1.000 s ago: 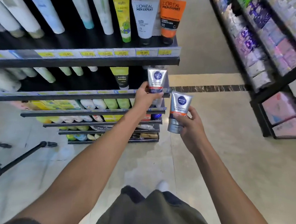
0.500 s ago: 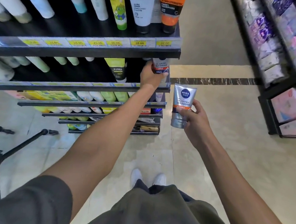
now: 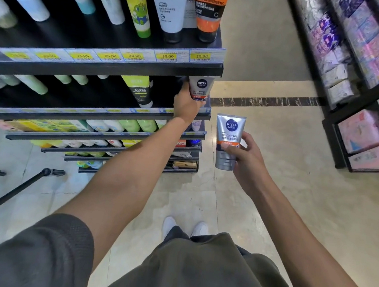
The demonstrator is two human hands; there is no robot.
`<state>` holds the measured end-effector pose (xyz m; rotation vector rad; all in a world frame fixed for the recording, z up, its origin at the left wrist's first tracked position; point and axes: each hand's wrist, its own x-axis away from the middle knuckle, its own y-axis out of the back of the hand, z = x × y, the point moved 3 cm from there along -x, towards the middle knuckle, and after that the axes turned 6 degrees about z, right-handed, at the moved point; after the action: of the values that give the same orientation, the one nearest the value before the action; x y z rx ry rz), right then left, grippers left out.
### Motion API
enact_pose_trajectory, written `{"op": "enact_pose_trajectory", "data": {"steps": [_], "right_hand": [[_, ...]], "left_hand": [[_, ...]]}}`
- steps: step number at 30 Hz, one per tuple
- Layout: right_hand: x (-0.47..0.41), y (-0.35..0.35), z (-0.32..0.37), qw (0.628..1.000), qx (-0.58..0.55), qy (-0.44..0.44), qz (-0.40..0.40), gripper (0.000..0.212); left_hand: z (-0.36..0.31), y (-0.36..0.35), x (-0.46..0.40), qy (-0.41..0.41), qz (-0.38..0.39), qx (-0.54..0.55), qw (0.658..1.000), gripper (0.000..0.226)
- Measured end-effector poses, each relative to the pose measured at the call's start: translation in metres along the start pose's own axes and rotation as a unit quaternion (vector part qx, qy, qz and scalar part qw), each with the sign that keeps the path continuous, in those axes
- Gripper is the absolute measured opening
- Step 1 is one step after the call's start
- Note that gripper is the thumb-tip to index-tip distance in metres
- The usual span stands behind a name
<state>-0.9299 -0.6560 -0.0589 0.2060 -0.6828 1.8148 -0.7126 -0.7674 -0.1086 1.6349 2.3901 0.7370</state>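
Left hand grips an upright Nivea tube at the shelf's right end — right hand holds its twin upright, nearer the body.

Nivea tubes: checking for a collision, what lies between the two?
In the head view, only the shelf rail's end and bare floor show between the upper tube and the lower tube.
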Motion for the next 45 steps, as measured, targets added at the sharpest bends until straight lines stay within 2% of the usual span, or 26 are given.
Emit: {"op": "enact_pose_trajectory", "data": {"steps": [14, 21, 25, 27, 29, 32, 35, 39, 45], "right_hand": [[0.004, -0.013, -0.011, 1.000, 0.009, -0.005, -0.004, 0.053], [0.000, -0.028, -0.022, 0.999, 0.037, -0.004, -0.010, 0.054], [-0.009, -0.050, -0.029, 0.997, 0.079, 0.006, -0.020, 0.060], [-0.017, -0.064, -0.033, 0.995, 0.095, 0.016, -0.022, 0.059], [-0.026, -0.078, -0.036, 0.992, 0.120, 0.034, -0.029, 0.057], [-0.044, -0.099, -0.040, 0.984, 0.158, 0.069, -0.048, 0.057], [-0.065, -0.120, -0.044, 0.974, 0.188, 0.111, -0.059, 0.061], [-0.093, -0.136, -0.051, 0.966, 0.195, 0.149, -0.080, 0.063], [-0.127, -0.157, -0.039, 0.944, 0.218, 0.233, -0.078, 0.059]], "left_hand": [[0.005, 0.003, -0.004, 0.006, 0.023, -0.023, 0.999, 0.059], [0.006, 0.035, 0.023, 0.025, 0.012, -0.014, 1.000, 0.055], [0.027, 0.077, 0.067, -0.041, -0.026, -0.077, 0.996, 0.027], [0.042, 0.104, 0.080, -0.051, -0.052, -0.108, 0.991, 0.022], [0.060, 0.132, 0.084, -0.051, -0.069, -0.163, 0.983, 0.031], [0.091, 0.174, 0.072, -0.032, -0.067, -0.235, 0.969, 0.058], [0.121, 0.202, 0.051, -0.023, -0.013, -0.305, 0.952, 0.073], [0.136, 0.215, 0.030, -0.070, 0.040, -0.403, 0.911, 0.069], [0.141, 0.221, 0.020, -0.102, 0.026, -0.399, 0.911, 0.055]]}}
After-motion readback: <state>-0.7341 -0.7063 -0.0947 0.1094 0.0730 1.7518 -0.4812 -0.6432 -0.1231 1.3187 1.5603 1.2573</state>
